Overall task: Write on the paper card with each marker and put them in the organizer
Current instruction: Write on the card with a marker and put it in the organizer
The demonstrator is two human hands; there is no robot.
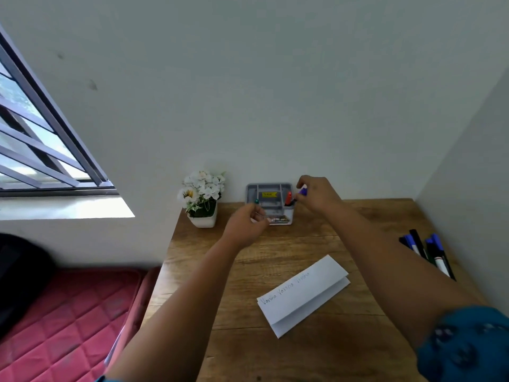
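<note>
A grey organizer (268, 190) stands at the back of the wooden desk against the wall. A red-capped marker (288, 198) and a green-capped marker (256, 201) stand in it. My right hand (316, 194) pinches a purple-capped marker (303, 191) at the organizer's right edge. My left hand (245, 223) is at the organizer's front left corner with curled fingers; whether it holds anything cannot be told. The folded white paper card (303, 293) lies nearer to me, with three words written on it.
Several blue and black markers (429, 252) lie at the desk's right side near the wall. A white pot of white flowers (202, 199) stands left of the organizer. A red mattress (68, 321) lies left of the desk, below a barred window (41, 139).
</note>
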